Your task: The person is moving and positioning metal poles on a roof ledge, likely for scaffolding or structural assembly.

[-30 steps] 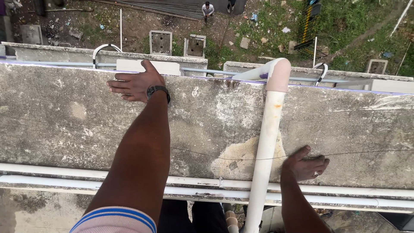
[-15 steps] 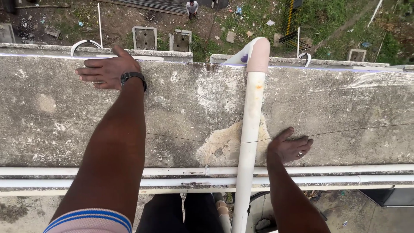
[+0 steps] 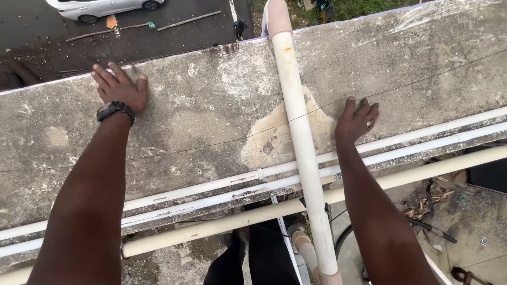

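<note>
Weathered concrete parapet (image 3: pixel 211 121) now fills the view, road and a white car (image 3: pixel 100 6) below. Both hands stay flat and spread, left hand (image 3: pixel 122 89) far, right hand (image 3: pixel 356 120) beside the white pipe (image 3: pixel 298 132).

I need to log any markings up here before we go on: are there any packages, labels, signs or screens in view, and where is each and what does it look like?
No packages, labels, signs or screens in view.
Wristwatch: on the left hand's wrist, dark strap; its face cannot be made out.
Orange scrap: on the ground below beside the white car, small; too small to tell what it is.
</note>
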